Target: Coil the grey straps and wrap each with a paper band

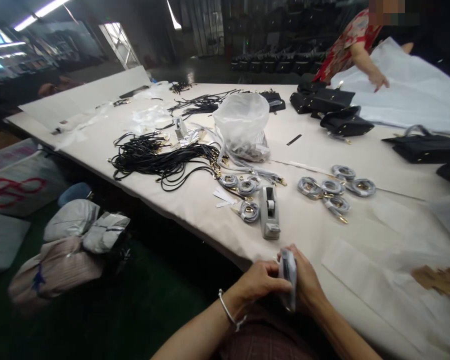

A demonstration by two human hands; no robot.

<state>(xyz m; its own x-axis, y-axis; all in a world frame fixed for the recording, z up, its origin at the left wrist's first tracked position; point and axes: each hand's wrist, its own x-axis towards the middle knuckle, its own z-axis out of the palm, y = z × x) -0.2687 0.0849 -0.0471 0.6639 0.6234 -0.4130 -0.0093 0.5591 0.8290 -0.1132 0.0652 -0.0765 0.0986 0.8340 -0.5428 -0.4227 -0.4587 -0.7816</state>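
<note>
Between my two hands, at the table's near edge, is a coiled strap [288, 277] in clear plastic, seen edge-on. My left hand [264, 282] grips it from the left, thumb pressed on its side. On the far side my right hand [303, 275] closes around it, with most of its fingers hidden. Just beyond stands a grey tape dispenser [270, 212]. Beside it lies a wrapped strap coil [249, 211] with a gold clasp, near some white paper strips [224, 196]. More wrapped coils [332, 187] sit in a cluster to the right.
Loose black straps [165, 155] spread over the table's left side, by a clear plastic bag [243, 120]. Black handbags [330, 102] stand at the back right, where another person's hand [378, 80] rests by white sheeting [408, 95]. Wrapped bundles [71, 220] lie below, left.
</note>
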